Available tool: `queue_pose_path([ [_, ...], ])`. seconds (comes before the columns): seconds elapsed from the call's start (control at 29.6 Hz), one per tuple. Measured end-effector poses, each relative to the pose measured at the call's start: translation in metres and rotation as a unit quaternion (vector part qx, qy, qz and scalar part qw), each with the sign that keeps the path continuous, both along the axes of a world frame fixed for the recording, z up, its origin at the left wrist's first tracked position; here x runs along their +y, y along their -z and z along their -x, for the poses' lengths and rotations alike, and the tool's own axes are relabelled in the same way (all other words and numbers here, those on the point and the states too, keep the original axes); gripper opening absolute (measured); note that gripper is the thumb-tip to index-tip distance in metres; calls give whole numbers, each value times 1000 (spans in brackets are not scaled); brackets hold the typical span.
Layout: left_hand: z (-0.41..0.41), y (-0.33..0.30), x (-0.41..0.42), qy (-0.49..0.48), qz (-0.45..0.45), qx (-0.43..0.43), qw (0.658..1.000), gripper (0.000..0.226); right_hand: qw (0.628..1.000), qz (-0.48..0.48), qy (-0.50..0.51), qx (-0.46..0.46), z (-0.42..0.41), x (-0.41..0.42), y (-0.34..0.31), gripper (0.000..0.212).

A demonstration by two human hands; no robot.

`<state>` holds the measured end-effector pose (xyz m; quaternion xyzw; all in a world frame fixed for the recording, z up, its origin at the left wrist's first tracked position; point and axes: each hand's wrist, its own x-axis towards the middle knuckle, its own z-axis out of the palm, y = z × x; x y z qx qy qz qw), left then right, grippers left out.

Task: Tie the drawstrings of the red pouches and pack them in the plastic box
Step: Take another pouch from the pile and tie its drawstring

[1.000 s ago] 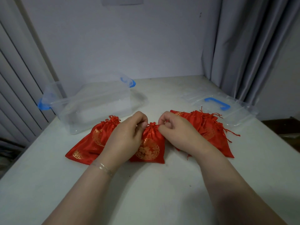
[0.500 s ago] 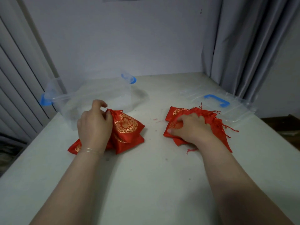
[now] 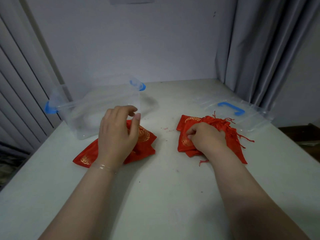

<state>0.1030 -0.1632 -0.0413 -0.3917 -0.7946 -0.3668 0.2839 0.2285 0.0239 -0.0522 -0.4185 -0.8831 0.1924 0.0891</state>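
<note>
Left hand (image 3: 117,134) loosely spread above satiny red pouches (image 3: 145,139), right hand (image 3: 206,135) gripping fringed pouch pile (image 3: 230,134) (gold-printed)

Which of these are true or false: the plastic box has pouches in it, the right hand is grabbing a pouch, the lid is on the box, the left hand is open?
1. The plastic box holds pouches. False: none show inside; the left pile of pouches lies on the table.
2. The right hand grips a pouch in the right pile. True.
3. The lid is on the box. False: it lies behind the right pile.
4. The left hand is open. True.
</note>
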Motion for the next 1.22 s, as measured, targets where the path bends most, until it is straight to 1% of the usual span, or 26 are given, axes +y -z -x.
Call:
queue_pose_path([
  [0.07,-10,-3,2,49,-1,-29,998,17,1000,-14,9,-5,1,2,3,26],
  [0.17,-18,-1,5,131,-3,-110,985,21,999,-32,19,-5,0,4,3,18],
  [0.24,-19,1,8,164,1,-178,970,32,998,-44,26,32,1,4,1,14],
  [0.3,-19,3,10,191,10,-283,940,43,990,-76,20,116,1,4,0,12],
  [0.37,-18,4,12,209,40,-356,910,51,963,-90,-34,251,4,1,-2,9],
  [0.44,-18,3,12,212,70,-385,895,60,920,-39,-116,371,5,-10,-8,9],
  [0.51,-19,0,10,228,56,-431,871,77,885,4,-202,419,8,-27,-10,13],
  [0.54,-18,-1,9,234,34,-462,855,84,875,10,-242,420,10,-36,-9,13],
  [0.57,-18,-2,9,236,7,-491,839,80,869,10,-275,411,12,-43,-7,13],
  [0.61,-18,-3,9,237,-32,-510,826,66,866,10,-300,399,14,-49,-3,14],
  [0.68,-18,-4,10,225,-109,-522,816,28,860,37,-320,395,17,-57,1,19],
  [0.71,-19,-6,11,213,-129,-524,814,18,855,56,-312,410,17,-57,0,23],
  [0.78,-19,-6,11,216,-131,-541,802,12,853,67,-269,443,16,-54,-2,32],
  [0.85,-22,-7,10,242,-106,-572,776,11,866,68,-225,442,14,-46,-2,42],
  [0.88,-23,-7,9,252,-97,-585,765,12,877,81,-210,425,14,-43,-2,45],
  [0.91,-23,-6,10,262,-94,-592,757,13,889,98,-197,401,13,-40,-1,45],
  [0.98,-24,-6,11,274,-104,-595,748,14,906,134,-177,360,13,-37,0,34],
  [1.05,-24,-6,14,268,-122,-586,755,18,915,131,-178,338,14,-36,0,20],
  [1.15,-21,-2,19,240,-143,-585,761,36,922,100,-175,331,14,-34,1,12],
  [1.22,-16,0,19,237,-162,-573,767,43,924,101,-167,329,13,-33,0,9],
])
